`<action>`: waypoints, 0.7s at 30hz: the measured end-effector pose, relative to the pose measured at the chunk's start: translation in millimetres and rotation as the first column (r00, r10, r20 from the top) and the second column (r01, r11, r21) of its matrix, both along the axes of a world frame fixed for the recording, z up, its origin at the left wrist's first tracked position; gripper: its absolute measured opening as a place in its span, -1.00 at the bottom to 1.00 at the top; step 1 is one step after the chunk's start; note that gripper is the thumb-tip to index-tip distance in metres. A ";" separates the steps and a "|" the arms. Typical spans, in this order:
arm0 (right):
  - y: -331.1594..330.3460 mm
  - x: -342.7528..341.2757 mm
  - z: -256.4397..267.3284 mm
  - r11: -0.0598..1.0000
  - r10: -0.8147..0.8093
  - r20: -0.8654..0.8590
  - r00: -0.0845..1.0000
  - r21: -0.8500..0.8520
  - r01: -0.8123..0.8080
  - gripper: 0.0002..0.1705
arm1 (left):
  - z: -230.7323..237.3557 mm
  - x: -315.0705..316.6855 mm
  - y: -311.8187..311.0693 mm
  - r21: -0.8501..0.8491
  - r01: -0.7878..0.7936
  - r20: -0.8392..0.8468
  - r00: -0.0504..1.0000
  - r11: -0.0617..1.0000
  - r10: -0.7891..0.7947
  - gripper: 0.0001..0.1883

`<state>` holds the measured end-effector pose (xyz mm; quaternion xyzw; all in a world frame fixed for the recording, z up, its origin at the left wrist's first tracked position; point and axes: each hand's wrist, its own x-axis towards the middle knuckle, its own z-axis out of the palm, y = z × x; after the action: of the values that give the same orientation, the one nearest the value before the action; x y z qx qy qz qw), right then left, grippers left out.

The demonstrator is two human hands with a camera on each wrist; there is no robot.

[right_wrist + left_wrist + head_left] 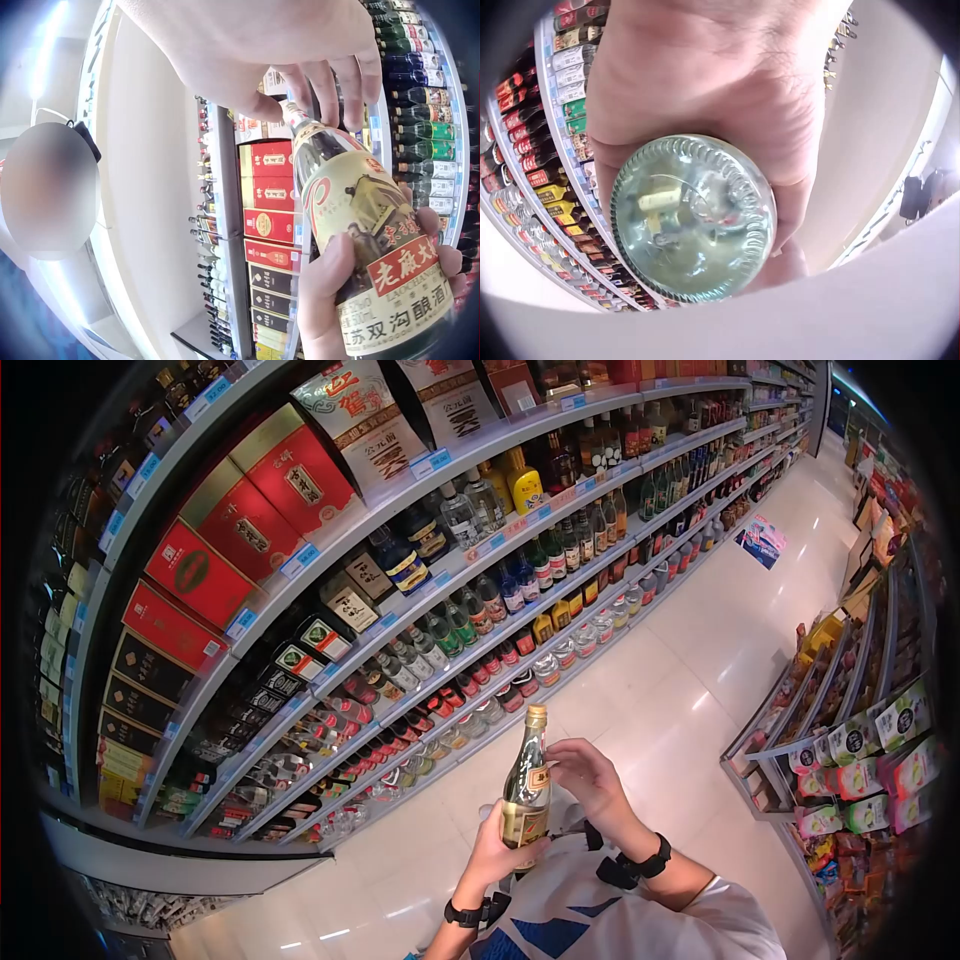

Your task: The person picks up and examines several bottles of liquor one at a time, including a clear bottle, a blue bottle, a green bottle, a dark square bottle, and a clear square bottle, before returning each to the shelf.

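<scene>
My left hand [492,850] grips the lower part of a glass bottle [526,785] with a gold cap, held upright in front of my body. From below, the left wrist view shows the bottle's round ribbed base [694,217] with the left hand [712,82] wrapped behind it. In the right wrist view the label [382,255] faces the camera, and left fingers curl round both sides. Beside the bottle's neck is my right hand [600,790], its fingers loosely bent. That right hand [277,52] hovers around the neck in the right wrist view; whether it touches is unclear.
Long shelves [400,600] of bottles and red boxes [295,470] run along the left. Racks with bagged goods [860,775] stand at the right. Between them lies a tiled floor [640,670] with a floor sticker [762,542] further up the aisle.
</scene>
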<state>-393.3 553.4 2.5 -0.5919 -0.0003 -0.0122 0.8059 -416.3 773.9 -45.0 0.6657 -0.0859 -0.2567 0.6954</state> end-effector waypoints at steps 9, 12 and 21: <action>-17.3 1.0 10.6 0.747 0.219 -0.070 0.973 0.653 -0.121 -0.37 | 27.6 7.1 -0.4 -0.091 0.032 -0.086 0.996 0.995 -0.040 -0.27; -19.4 1.6 16.5 0.671 0.257 -0.054 0.965 0.729 -0.138 -0.22 | 36.2 5.2 3.6 -0.364 0.048 -0.297 0.941 0.930 -0.165 -0.24; 9.3 21.8 -6.9 0.664 0.501 0.010 0.865 0.636 -0.392 -0.26 | 40.3 -2.7 -1.8 -0.490 -0.024 -0.472 0.848 0.871 -0.242 -0.01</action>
<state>-371.5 562.7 -4.4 -0.2747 -0.0749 0.2363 0.9290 -419.0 772.1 -4.7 0.3724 0.0051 -0.4376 0.8184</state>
